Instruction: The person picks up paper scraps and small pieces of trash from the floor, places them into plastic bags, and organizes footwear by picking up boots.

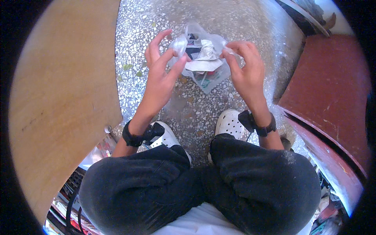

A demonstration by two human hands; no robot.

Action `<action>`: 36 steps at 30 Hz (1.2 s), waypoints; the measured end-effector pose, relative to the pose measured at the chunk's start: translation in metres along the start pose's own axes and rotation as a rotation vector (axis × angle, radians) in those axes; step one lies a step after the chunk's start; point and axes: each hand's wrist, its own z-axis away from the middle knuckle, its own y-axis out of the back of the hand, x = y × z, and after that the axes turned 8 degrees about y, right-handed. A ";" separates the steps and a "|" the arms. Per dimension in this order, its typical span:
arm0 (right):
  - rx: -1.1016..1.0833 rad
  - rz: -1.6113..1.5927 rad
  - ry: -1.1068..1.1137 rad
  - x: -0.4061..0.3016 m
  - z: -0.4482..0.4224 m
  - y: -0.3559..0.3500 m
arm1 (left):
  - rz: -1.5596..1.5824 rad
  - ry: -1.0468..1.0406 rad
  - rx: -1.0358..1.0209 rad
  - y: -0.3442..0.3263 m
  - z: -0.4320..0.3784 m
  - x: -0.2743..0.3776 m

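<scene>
A clear plastic bag [216, 77] stands on the speckled terrazzo floor ahead of my feet, its mouth spread between my hands. Inside it are crumpled white paper [207, 50], a flat whitish piece [203, 65] and dark scraps [192, 53]; smaller bits below show only dimly through the film. My left hand [163, 60] pinches the bag's left rim between thumb and index finger, the other fingers raised. On the opposite side, my right hand [245, 58] grips the right rim with its fingertips.
A tan wooden panel [64, 73] rises along the left, with a small white knob [108, 128] at its lower corner. To the right stands a dark red piece of furniture [326, 85]. My white perforated clogs [230, 124] rest on the floor [188, 108], where green leaf bits [127, 67] lie.
</scene>
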 end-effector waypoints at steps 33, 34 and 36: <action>-0.360 -0.857 -0.228 0.009 -0.002 -0.068 | 0.541 0.554 -0.243 -0.023 -0.014 -0.042; -0.363 -0.853 -0.230 0.009 0.000 -0.067 | 0.591 0.529 -0.222 -0.030 -0.011 -0.045; -0.341 -0.884 -0.318 0.009 0.004 -0.069 | 0.639 0.506 -0.198 -0.035 -0.010 -0.044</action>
